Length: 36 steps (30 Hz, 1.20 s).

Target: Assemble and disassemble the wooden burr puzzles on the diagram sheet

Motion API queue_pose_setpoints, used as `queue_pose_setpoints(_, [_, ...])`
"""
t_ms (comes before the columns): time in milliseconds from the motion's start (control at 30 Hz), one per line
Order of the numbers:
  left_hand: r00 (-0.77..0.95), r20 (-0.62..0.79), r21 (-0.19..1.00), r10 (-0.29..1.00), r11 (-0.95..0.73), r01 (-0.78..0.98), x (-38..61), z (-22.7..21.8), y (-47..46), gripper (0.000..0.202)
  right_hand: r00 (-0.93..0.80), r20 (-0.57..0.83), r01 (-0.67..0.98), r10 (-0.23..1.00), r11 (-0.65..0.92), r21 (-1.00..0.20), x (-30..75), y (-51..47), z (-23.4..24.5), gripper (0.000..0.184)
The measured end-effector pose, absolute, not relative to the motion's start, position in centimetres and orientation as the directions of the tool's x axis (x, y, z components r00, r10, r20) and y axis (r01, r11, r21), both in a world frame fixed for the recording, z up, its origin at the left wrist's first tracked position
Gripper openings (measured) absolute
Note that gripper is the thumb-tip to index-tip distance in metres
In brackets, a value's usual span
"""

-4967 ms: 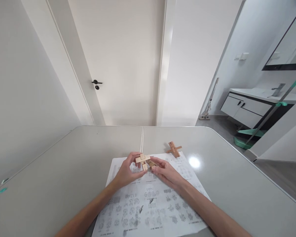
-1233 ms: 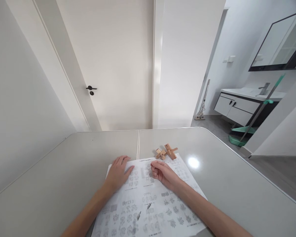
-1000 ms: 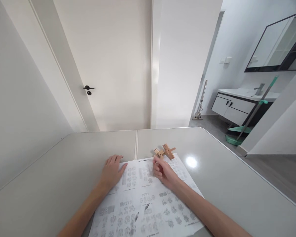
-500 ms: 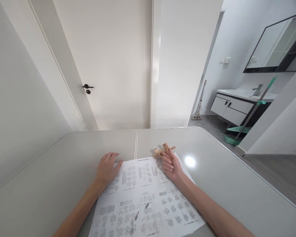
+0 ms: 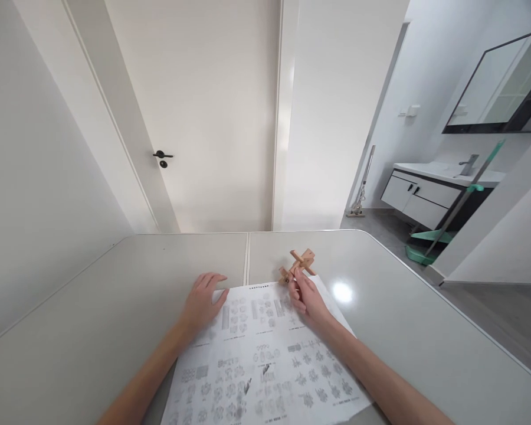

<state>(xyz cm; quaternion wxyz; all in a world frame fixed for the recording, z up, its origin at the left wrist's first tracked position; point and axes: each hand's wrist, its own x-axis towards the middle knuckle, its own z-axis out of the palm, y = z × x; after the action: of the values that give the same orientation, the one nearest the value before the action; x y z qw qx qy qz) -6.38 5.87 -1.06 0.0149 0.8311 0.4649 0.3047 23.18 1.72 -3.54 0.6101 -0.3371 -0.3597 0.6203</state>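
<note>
from here i see a white paper sheet printed with grey figures (image 5: pixel 250 345) lying flat nearest me, presumably for easy viewing; the left hand (image 5: pixel 201 300) rests open and loose at its far left corner; the right hand (image 5: pixel 306 294) pinches a brown wooden cross-shaped block (image 5: pixel 307 258) by its near end, apparently keeping its bars clear, so it juts just beyond the hand, near a smaller tan wooden piece (image 5: pixel 284 275)

Cross-shaped piece (image 5: pixel 301 260) and smaller piece (image 5: pixel 284 275) both wood, pale brown, matt; sheet (image 5: pixel 248 345) is paper, matt, printed; counter (image 5: pixel 106 319) smooth, glossy enough that I see a bright glare on it; door (image 5: pixel 212 118) smooth with a soft sheen; tap (image 5: pixel 468 166) shiny metal; mirror (image 5: pixel 491 88) glossy glass; dustpan (image 5: pixel 418 255) looks like green plastic.
</note>
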Motion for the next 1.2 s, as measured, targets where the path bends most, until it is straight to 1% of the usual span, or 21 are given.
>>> queue_pose_setpoints(33, [0.391, 0.474, 0.353, 0.789, -0.577, 0.737, -6.0, -0.8, 5.5, 0.023, -0.019, 0.054, -0.419, 0.998, 0.041, -0.907, 22.7, 1.3, -3.3, 0.047])
queue_pose_setpoints(67, [0.393, 0.446, 0.411, 0.804, -0.574, 0.709, -5.6, -0.6, 5.1, 0.024, -0.046, 0.096, -0.322, 0.994, 0.076, -0.944, 22.2, 0.9, -3.1, 0.047])
queue_pose_setpoints(133, [0.387, 0.360, 0.550, 0.849, -0.528, 0.647, -4.7, -0.2, 4.1, 0.028, -0.126, 0.146, -0.134, 0.981, 0.129, -0.983, 21.4, 0.2, -3.0, 0.045])
queue_pose_setpoints(167, [0.388, 0.306, 0.623, 0.869, -0.491, 0.608, -4.2, -0.1, 3.6, 0.032, -0.165, 0.181, -0.040, 0.970, 0.176, -0.983, 21.1, -0.1, -3.1, 0.044])
queue_pose_setpoints(233, [0.443, 0.229, 0.743, 0.867, -0.450, 0.496, -3.4, 0.0, 2.6, 0.048, -0.241, 0.240, 0.129, 0.940, 0.276, -0.952, 20.6, -0.5, -3.3, 0.044])
queue_pose_setpoints(267, [0.484, 0.216, 0.787, 0.848, -0.445, 0.428, -3.0, 0.0, 2.2, 0.059, -0.278, 0.262, 0.205, 0.924, 0.323, -0.924, 20.5, -0.7, -3.5, 0.045])
queue_pose_setpoints(300, [0.509, 0.215, 0.821, 0.833, -0.436, 0.368, -2.6, 0.0, 1.8, 0.071, -0.317, 0.278, 0.273, 0.907, 0.368, -0.889, 20.3, -0.9, -3.6, 0.045])
queue_pose_setpoints(367, [0.541, 0.188, 0.867, 0.820, -0.398, 0.301, -2.1, -0.1, 1.2, 0.087, -0.393, 0.300, 0.380, 0.869, 0.451, -0.808, 20.1, -1.2, -3.9, 0.042])
queue_pose_setpoints(400, [0.554, 0.169, 0.882, 0.815, -0.376, 0.284, -1.8, -0.1, 1.0, 0.092, -0.428, 0.310, 0.414, 0.849, 0.489, -0.768, 20.0, -1.3, -4.0, 0.038])
queue_pose_setpoints(467, [0.585, 0.141, 0.901, 0.799, -0.348, 0.259, -1.6, -0.1, 0.7, 0.094, -0.477, 0.329, 0.441, 0.815, 0.545, -0.713, 19.8, -1.5, -4.0, 0.032])
queue_pose_setpoints(567, [0.609, 0.168, 0.902, 0.775, -0.370, 0.222, -1.4, 0.2, 0.4, 0.087, -0.497, 0.318, 0.438, 0.808, 0.549, -0.712, 19.7, -1.8, -3.9, 0.033])
queue_pose_setpoints(633, [0.589, 0.211, 0.886, 0.780, -0.407, 0.222, -1.4, 0.4, 0.4, 0.083, -0.477, 0.284, 0.433, 0.832, 0.504, -0.747, 19.8, -1.8, -3.8, 0.034])
queue_pose_setpoints(700, [0.559, 0.244, 0.866, 0.793, -0.438, 0.243, -1.4, 0.6, 0.4, 0.077, -0.442, 0.247, 0.400, 0.862, 0.436, -0.806, 20.1, -1.7, -3.7, 0.030])
queue_pose_setpoints(767, [0.532, 0.261, 0.844, 0.805, -0.458, 0.278, -1.4, 0.7, 0.5, 0.074, -0.413, 0.225, 0.318, 0.882, 0.372, -0.872, 20.4, -1.6, -3.5, 0.025])
queue_pose_setpoints(867, [0.517, 0.284, 0.800, 0.807, -0.497, 0.336, -1.4, 0.8, 0.5, 0.070, -0.409, 0.195, 0.119, 0.891, 0.264, -0.957, 20.9, -1.5, -3.0, 0.032])
queue_pose_setpoints(933, [0.529, 0.301, 0.771, 0.793, -0.529, 0.354, -1.3, 0.8, 0.5, 0.069, -0.417, 0.161, -0.016, 0.895, 0.169, -0.985, 21.0, -1.4, -2.7, 0.039])
queue_pose_setpoints(1033, [0.550, 0.331, 0.745, 0.767, -0.570, 0.346, -1.2, 0.6, 0.5, 0.070, -0.449, 0.100, -0.159, 0.888, 0.031, -0.987, 20.9, -1.1, -2.8, 0.043])
queue_pose_setpoints(1100, [0.551, 0.350, 0.733, 0.757, -0.588, 0.341, -1.3, 0.3, 0.6, 0.070, -0.483, 0.063, -0.219, 0.873, -0.051, -0.974, 20.7, -1.0, -3.1, 0.043])
queue_pose_setpoints(1200, [0.549, 0.356, 0.723, 0.757, -0.595, 0.351, -1.5, 0.0, 0.7, 0.074, -0.490, 0.047, -0.257, 0.870, -0.093, -0.962, 20.4, -1.0, -3.4, 0.044])
